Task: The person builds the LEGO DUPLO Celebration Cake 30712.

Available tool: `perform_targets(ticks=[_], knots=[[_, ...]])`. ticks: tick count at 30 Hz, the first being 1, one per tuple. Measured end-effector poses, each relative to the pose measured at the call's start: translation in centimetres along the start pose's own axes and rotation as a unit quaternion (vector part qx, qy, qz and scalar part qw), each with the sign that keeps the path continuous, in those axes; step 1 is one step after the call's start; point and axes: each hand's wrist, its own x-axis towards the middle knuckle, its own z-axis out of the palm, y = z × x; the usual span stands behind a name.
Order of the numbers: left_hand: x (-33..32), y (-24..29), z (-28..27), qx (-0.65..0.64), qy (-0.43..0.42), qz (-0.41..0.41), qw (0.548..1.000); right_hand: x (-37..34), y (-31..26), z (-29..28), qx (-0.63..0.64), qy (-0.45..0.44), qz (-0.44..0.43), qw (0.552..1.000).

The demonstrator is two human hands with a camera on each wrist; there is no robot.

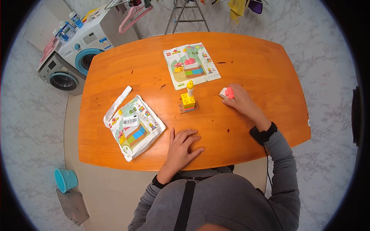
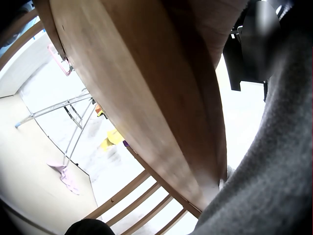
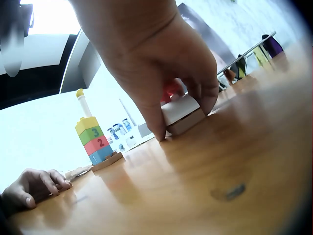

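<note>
My right hand (image 1: 243, 101) grips a white toy brick (image 3: 180, 109) with a pink flower-shaped piece (image 1: 229, 92) on top. In the right wrist view, thumb and fingers are on either side of this brick, low over the tabletop. To its left stands an upright stack of numbered blocks (image 3: 96, 139), blue, red, green and yellow, on a brown base plate (image 1: 195, 109). A white candle piece (image 1: 190, 92) with a yellow flame tops the stack. Near the front edge, my left hand (image 1: 181, 148) rests on the table with fingers spread, holding nothing.
A printed instruction sheet (image 1: 185, 79) lies behind the stack on the wooden table (image 1: 246, 50). An opened toy packet (image 1: 135, 129) and its torn strip (image 1: 120, 101) lie to the left. Beyond the table are washing machines (image 1: 69, 63) and a metal ladder (image 1: 189, 21).
</note>
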Motion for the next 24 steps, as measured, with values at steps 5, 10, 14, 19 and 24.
perform_targets(ticks=[5, 10, 14, 19, 24], knots=[[0.1, 0.1, -0.1, -0.001, -0.001, -0.004, 1.000, -0.3, 0.0, 0.4, 0.036, 0.030, 0.001, 0.999], [0.1, 0.3, -0.2, -0.017, 0.001, -0.011, 1.000, -0.9, -0.2, 0.5, 0.035, 0.061, -0.004, 0.998], [-0.1, -0.1, -0.1, -0.053, 0.015, -0.025, 0.998, -2.7, -3.7, -2.3, -0.017, 0.045, 0.010, 0.999], [-0.1, 0.0, -0.2, -0.123, 0.029, -0.064, 0.990, -6.4, -8.1, -3.5, 0.039, 0.101, -0.070, 0.992], [0.2, 0.7, -0.6, -0.114, 0.009, -0.065, 0.991, -9.5, -10.1, -1.2, 0.121, 0.067, -0.160, 0.977]])
